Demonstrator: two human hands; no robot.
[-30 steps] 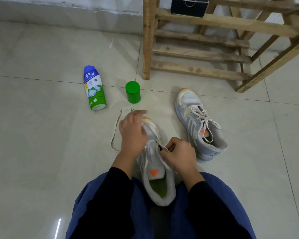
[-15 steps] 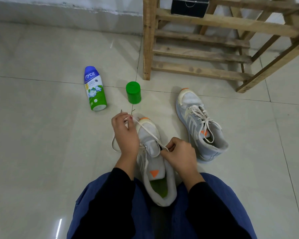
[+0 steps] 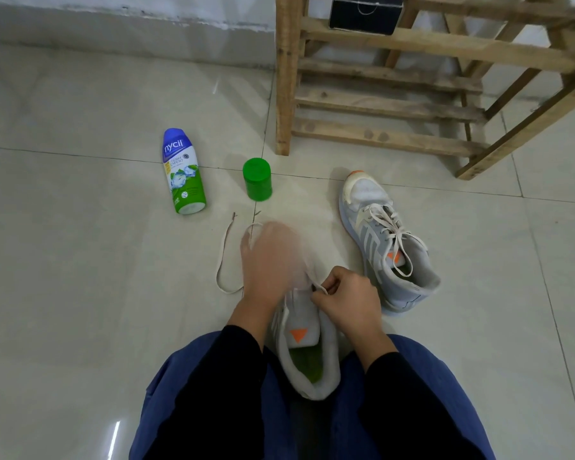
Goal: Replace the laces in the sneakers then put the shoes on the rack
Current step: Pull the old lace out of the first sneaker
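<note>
A grey sneaker [image 3: 307, 356] with an orange tongue mark and green insole stands between my knees, toe pointing away. My left hand [image 3: 269, 260], blurred, lies over its front and holds a strand of the white lace [image 3: 224, 257], whose loose end loops on the floor to the left. My right hand [image 3: 346, 300] pinches the lace at the eyelets on the shoe's right side. The second sneaker [image 3: 384, 240], fully laced, lies on the tiles to the right. The wooden rack [image 3: 389, 94] stands behind it.
A blue-and-green bottle [image 3: 183, 172] lies on the floor at the left, and a green cap [image 3: 257, 179] stands beside it. A black box [image 3: 365, 11] sits on the rack. The wall runs along the back.
My left hand has swung back to the right over the shoe's toe with the lace. The right hand has stayed pinching at the eyelets.
</note>
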